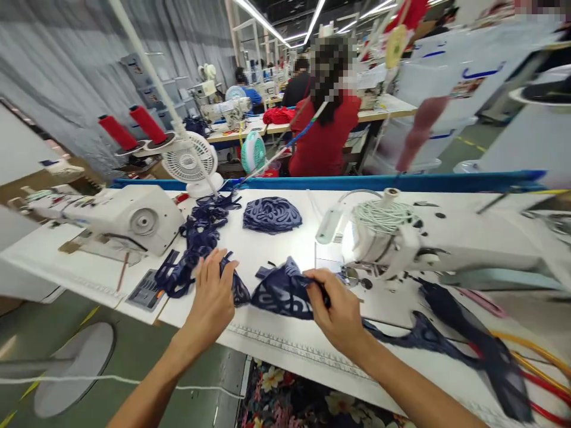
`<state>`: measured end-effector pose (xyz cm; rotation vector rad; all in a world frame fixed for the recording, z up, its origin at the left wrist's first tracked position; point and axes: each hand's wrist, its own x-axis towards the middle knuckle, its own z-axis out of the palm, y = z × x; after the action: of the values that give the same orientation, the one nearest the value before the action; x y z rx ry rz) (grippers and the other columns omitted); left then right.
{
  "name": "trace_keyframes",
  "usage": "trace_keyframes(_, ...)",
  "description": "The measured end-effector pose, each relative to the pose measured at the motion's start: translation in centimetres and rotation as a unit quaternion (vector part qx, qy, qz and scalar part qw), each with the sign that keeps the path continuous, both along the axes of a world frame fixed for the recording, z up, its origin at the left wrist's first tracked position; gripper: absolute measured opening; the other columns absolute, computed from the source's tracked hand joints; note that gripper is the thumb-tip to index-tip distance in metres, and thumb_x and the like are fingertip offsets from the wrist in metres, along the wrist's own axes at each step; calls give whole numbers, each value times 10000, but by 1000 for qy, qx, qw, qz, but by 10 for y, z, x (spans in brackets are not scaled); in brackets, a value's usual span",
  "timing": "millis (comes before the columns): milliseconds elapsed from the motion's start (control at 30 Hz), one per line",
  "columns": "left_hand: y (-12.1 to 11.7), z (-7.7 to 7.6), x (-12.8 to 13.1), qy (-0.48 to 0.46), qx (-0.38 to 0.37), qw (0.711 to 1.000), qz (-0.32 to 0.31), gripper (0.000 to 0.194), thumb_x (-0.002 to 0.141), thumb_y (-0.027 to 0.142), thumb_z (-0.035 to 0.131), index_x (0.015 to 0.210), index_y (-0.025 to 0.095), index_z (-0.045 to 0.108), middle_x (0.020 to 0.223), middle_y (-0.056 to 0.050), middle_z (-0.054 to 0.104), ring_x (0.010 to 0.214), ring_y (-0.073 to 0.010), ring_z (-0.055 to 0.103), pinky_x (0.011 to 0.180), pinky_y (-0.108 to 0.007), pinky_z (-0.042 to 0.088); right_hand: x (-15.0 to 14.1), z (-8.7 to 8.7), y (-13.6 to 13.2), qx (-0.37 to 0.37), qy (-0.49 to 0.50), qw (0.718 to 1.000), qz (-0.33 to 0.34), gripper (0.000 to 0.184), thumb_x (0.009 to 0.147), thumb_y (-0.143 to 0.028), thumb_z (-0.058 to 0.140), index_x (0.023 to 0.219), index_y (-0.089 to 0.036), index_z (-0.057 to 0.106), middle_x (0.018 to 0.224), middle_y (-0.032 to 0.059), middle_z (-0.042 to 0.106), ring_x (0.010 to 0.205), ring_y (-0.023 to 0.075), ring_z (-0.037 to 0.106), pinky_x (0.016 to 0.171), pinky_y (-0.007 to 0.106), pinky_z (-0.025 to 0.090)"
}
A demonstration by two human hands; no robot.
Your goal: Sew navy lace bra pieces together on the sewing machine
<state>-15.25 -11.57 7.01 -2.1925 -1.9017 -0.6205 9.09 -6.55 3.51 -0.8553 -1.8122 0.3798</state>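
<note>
Left hand (215, 288) on navy cloth (239, 291), fingers bent; cannot tell whether gripping. Right hand (332, 303) pinches right edge of patterned navy piece (279, 294), which lies between hands on white counter (285, 248). Stack of patterned pieces (272, 215) beyond, between hands. Heap of navy straps (203, 226) just beyond left hand. Sewing machine (379, 252) beyond right hand. Printed ruler strip (297, 345) on near side of hands.

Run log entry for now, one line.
left hand: at navy fabric; right hand: pinching patterned piece; stack: on table, beyond hands
</note>
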Motion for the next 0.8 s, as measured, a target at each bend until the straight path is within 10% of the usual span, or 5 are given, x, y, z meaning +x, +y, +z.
trace_keyframes(133, 15, -13, 52, -159, -133, 958, -197, 551, 895, 145, 514, 1416, 226, 354, 1526, -138, 310, 1468, -270, 236, 1175, -505, 293, 11, -16, -14, 3, -10, 1000, -15, 193, 945, -128, 460, 1076, -230, 559, 882, 26, 671, 781, 143, 649, 694, 267, 528)
trace_keyframes(267, 36, -26, 86, -218, -145, 910, -322, 254, 930, 148, 470, 1155, 222, 563, 1391, -93, 508, 1404, -261, 363, 1189, -517, 245, 21, -23, -26, -25, -4, 999, -28, 194, 949, -142, 472, 1101, -230, 554, 874, 18, 661, 765, 139, 635, 688, 262, 522)
trace_keyframes(367, 49, -22, 93, -246, -170, 901, -314, 230, 985, 155, 355, 1041, 206, 572, 1007, -48, 669, 1009, -177, 635, 944, -346, 487, 34, -23, -36, -143, -8, 989, -33, 65, 958, -251, 509, 944, -227, 568, 727, -20, 596, 599, 118, 553, 541, 234, 458)
trace_keyframes(500, 69, -15, 114, -122, -169, 947, -244, 215, 1019, 327, 393, 998, 214, 575, 866, -20, 643, 779, -162, 618, 686, -255, 460, 59, -21, -33, -274, -32, 961, 17, 346, 993, -373, 431, 678, -232, 410, 559, -55, 427, 473, 104, 438, 435, 230, 360)
trace_keyframes(800, 94, -72, 145, 15, -195, 964, -181, 264, 1014, 397, 400, 1011, 224, 600, 936, -36, 617, 789, -172, 607, 620, -244, 423, 116, -38, 1, 30, -378, 925, 29, 387, 900, -56, 379, 1175, -181, 620, 1222, 110, 645, 1094, 228, 582, 877, 382, 443)
